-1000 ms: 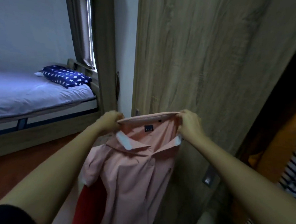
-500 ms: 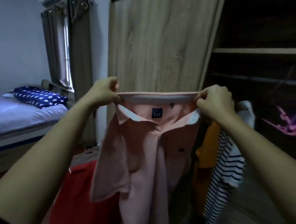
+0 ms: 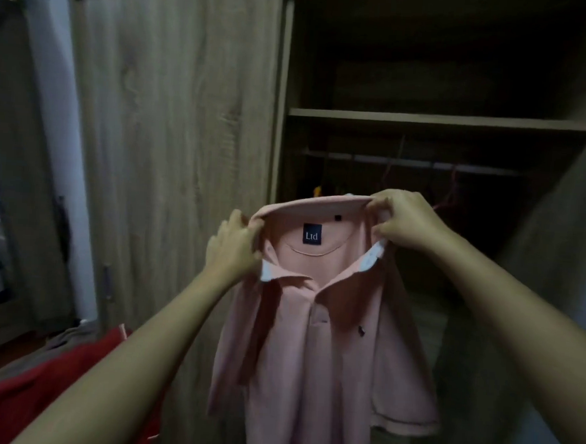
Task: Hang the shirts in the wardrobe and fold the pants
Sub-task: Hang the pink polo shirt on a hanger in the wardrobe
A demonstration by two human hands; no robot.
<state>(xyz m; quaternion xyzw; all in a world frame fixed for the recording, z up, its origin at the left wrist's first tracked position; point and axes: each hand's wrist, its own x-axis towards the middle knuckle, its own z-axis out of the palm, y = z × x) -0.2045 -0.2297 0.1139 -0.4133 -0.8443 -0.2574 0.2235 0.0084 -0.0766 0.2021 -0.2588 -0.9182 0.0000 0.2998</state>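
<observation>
Pink polo shirt (image 3: 314, 360), held up front-facing before the open wardrobe, body and sleeves hanging free below the collar (image 3: 316, 202), navy label (image 3: 311, 234) showing inside the neck. Pinched at the collar's two ends: left hand (image 3: 231, 252) curled round the left end, right hand (image 3: 405, 221) gripping the right end between thumb and fingertips, back band stretched taut between them. No hanger visible in the neck, so probably none fitted yet.

Just behind the right hand, faint pinkish hanger hooks (image 3: 447, 193) on the rail (image 3: 408, 163), under the shelf (image 3: 428, 119); too dim there to count. Further out, closed wardrobe door (image 3: 169, 145) to the left and a red garment (image 3: 51, 385) heaped low at the left edge.

To do this step well: keep one hand's pinch on the collar to prevent slumping, and free the other to lift a hanger off the rail. Feed the hanger in one shoulder at a time, without straining the placket. Seat both shoulder seams on the hanger's ends, square the collar, then hook onto the rail clear of the other hooks. Watch for sleeves snagging on the door edge.
</observation>
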